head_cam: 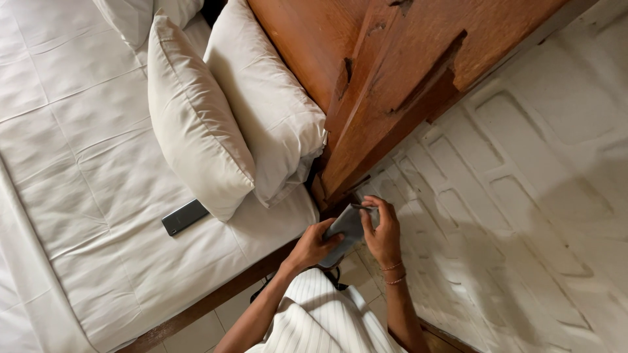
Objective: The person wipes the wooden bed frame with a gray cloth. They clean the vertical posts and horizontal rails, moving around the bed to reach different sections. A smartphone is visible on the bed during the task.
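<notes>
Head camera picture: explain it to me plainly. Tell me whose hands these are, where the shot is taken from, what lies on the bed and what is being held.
There is no machine here. A person wears one camera on the head, so the picture looks straight down at their own two bare hands. The left hand and the right hand together hold a grey folded cloth close to the corner of a wooden headboard. The right wrist wears thin bracelets. To the left is a bed with a white sheet. Two white pillows lean against the headboard, and a dark phone lies flat on the sheet, just touching the nearer pillow's lower corner. On the right is a pale wall with raised shapes.
</notes>
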